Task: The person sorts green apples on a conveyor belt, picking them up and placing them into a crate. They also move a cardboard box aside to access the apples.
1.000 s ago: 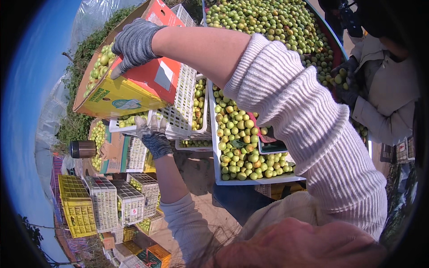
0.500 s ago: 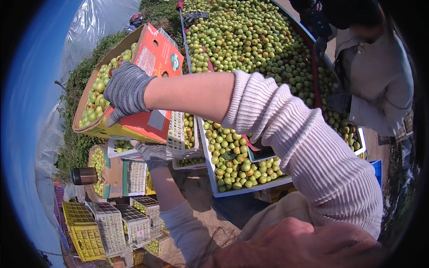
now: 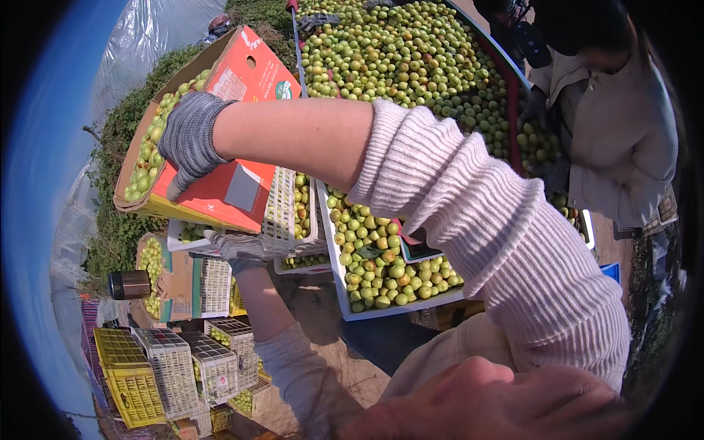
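Observation:
A red and yellow cardboard box (image 3: 246, 194), full of small round green fruits (image 3: 150, 139), is tilted with its open top toward the left. My right hand (image 3: 194, 138), in a grey knitted glove, is closed over the box's near edge. Below it, my gloved left hand (image 3: 238, 249) is at the box's lower edge, its fingers partly hidden, beside a white crate (image 3: 180, 238). Next to the box stands a white slatted crate (image 3: 281, 205) holding more of the fruits.
To the right lies a large white-rimmed bin (image 3: 400, 308) heaped with green fruits. A person (image 3: 623, 139) works at its right side; gloved hands (image 3: 319, 20) show at its far edge. Yellow crates (image 3: 132, 374) and white crates (image 3: 169, 367) stand lower left, near an open carton (image 3: 180, 286).
The view has shifted slightly, so the crates sit a little further left. My right hand and the box have moved slightly left and up with it; both hands keep their places on the box.

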`<state>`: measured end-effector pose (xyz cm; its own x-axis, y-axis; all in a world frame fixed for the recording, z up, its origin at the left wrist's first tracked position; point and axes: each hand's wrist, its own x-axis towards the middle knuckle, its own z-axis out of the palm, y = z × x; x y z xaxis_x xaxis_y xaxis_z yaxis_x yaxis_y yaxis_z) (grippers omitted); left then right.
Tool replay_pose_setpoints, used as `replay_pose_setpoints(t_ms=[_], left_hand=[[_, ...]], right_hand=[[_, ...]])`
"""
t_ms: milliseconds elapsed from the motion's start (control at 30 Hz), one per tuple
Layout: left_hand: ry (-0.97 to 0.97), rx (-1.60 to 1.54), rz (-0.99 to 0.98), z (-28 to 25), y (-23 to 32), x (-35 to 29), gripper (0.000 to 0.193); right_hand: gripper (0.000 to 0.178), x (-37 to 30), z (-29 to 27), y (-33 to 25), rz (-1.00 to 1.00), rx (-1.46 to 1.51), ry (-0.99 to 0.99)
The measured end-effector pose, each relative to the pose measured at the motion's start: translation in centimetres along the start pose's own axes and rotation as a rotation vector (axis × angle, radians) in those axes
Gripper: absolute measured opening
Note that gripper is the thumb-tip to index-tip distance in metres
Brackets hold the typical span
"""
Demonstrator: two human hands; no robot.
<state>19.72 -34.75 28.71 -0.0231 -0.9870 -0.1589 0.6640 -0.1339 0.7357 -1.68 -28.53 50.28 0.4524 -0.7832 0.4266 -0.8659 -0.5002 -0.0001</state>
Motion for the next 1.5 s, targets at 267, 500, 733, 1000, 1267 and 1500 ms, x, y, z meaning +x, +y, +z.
replay_pose_setpoints(t_ms=[267, 500, 733, 1000, 1267, 1500], left_hand=[[-0.112, 0.057, -0.063, -1.2, 1.1, -0.6, 0.077], [-0.196, 0.067, -0.091, -1.4, 1.5, -0.1, 0.077], [-0.300, 0.105, -0.118, -0.3, 1.0, 0.2, 0.078], [-0.348, 0.132, -0.146, -1.1, 0.3, -1.9, 0.078], [-0.413, 0.112, -0.196, -1.7, -1.4, -4.2, 0.079], [-0.323, 0.175, -0.003, -3.1, -3.5, -1.3, 0.079]], right_hand=[[0.078, -3.3, -0.5, -2.1, 0.087, -0.068, 0.018], [0.072, -4.7, -0.3, -3.4, 0.142, -0.018, 0.044], [0.058, -8.1, 0.7, -4.1, 0.168, 0.028, 0.042], [0.055, -10.4, 3.2, -4.2, 0.171, 0.139, 0.130], [0.063, -14.2, 6.3, -3.2, 0.137, 0.158, 0.173], [0.061, -18.1, 10.4, -1.4, 0.134, 0.279, 0.332]])
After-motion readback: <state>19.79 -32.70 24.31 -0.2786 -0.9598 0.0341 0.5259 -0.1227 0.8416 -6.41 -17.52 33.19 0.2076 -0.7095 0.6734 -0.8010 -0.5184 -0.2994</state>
